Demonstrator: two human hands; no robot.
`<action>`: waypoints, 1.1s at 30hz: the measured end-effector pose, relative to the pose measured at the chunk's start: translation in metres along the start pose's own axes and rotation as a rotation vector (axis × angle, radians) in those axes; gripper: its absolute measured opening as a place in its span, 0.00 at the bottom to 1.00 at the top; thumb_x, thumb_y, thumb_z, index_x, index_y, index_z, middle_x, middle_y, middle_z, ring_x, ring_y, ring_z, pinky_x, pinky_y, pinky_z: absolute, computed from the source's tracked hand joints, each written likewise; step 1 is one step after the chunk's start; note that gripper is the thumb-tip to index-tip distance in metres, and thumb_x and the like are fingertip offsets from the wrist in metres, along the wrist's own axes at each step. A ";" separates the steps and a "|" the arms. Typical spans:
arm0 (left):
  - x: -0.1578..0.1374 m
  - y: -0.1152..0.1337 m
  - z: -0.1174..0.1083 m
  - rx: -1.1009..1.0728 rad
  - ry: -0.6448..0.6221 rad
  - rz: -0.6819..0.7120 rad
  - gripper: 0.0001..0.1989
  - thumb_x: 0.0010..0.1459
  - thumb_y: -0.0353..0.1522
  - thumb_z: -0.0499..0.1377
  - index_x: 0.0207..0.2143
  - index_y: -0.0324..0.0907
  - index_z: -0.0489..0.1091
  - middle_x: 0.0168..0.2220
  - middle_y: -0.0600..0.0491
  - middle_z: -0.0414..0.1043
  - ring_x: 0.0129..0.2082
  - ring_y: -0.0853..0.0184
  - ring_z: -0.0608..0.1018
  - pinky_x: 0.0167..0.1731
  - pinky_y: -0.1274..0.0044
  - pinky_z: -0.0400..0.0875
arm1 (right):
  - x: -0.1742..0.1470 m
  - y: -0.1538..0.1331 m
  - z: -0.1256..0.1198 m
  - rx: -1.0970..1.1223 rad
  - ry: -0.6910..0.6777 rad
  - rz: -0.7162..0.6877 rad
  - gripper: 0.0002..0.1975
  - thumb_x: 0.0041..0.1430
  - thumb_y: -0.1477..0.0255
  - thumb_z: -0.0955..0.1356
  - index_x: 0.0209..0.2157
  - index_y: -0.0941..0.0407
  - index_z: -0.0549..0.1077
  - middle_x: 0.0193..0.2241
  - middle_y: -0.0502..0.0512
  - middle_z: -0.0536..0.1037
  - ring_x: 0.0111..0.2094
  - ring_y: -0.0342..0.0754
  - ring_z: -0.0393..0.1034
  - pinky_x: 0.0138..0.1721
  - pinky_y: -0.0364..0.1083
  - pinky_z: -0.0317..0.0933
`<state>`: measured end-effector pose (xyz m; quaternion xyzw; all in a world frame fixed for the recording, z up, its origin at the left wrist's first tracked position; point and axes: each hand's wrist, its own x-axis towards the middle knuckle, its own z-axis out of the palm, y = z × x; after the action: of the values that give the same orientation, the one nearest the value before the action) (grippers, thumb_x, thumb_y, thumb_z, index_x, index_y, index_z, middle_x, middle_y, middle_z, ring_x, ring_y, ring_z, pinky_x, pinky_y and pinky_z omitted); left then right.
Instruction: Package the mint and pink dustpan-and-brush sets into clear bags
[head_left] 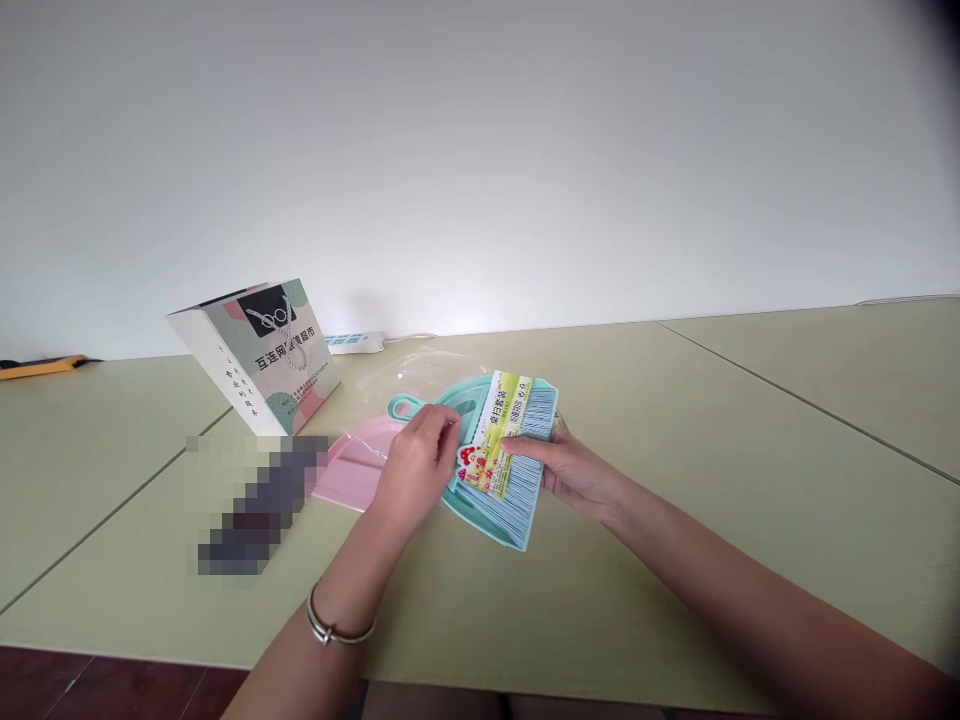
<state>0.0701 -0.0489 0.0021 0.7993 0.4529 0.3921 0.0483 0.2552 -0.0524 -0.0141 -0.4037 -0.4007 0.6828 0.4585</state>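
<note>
My right hand (574,470) grips a mint-green dustpan (480,522) from its wide end, thumb on the front and the other fingers behind. A small brush with blue bristles (519,510) lies against the pan. Around the brush is a yellow-green cardboard label (498,440) with Chinese print and a cartoon figure. My left hand (420,455), with a bracelet on its wrist, has its fingers pinched together over the handle side of the set. What those fingers pinch is hidden. The pan's looped handle (403,407) shows just beyond them.
A pink dustpan (349,470) lies on the table (675,600) behind my left hand, with clear plastic wrapping (420,372) near it. A printed paper bag (281,350) leans at the left. Beyond are a white-and-blue packet (356,343), an orange-and-black tool (45,368) and a pixelated dark item (259,510).
</note>
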 end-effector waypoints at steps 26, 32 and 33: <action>-0.003 0.008 0.007 0.042 -0.111 0.119 0.09 0.61 0.30 0.47 0.36 0.44 0.66 0.33 0.51 0.71 0.33 0.66 0.73 0.32 0.74 0.67 | 0.001 0.019 0.023 0.473 0.285 -0.096 0.19 0.43 0.79 0.72 0.39 0.52 0.72 0.35 0.47 0.81 0.41 0.46 0.75 0.39 0.41 0.72; -0.001 0.003 0.005 -0.106 0.379 -0.189 0.19 0.56 0.37 0.56 0.49 0.46 0.57 0.52 0.46 0.60 0.54 0.59 0.63 0.51 0.66 0.61 | -0.002 0.020 0.028 0.535 0.328 -0.120 0.19 0.44 0.80 0.72 0.39 0.51 0.71 0.38 0.47 0.80 0.43 0.46 0.74 0.39 0.42 0.73; 0.001 0.000 0.003 -0.191 0.443 -0.330 0.23 0.55 0.39 0.57 0.51 0.47 0.55 0.55 0.45 0.56 0.57 0.59 0.61 0.51 0.66 0.61 | -0.002 0.020 0.029 0.544 0.338 -0.118 0.18 0.44 0.80 0.72 0.38 0.51 0.71 0.38 0.47 0.80 0.43 0.46 0.74 0.38 0.42 0.73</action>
<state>0.0723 -0.0470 0.0001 0.6018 0.5373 0.5846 0.0862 0.2234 -0.0645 -0.0220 -0.3500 -0.1444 0.6604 0.6484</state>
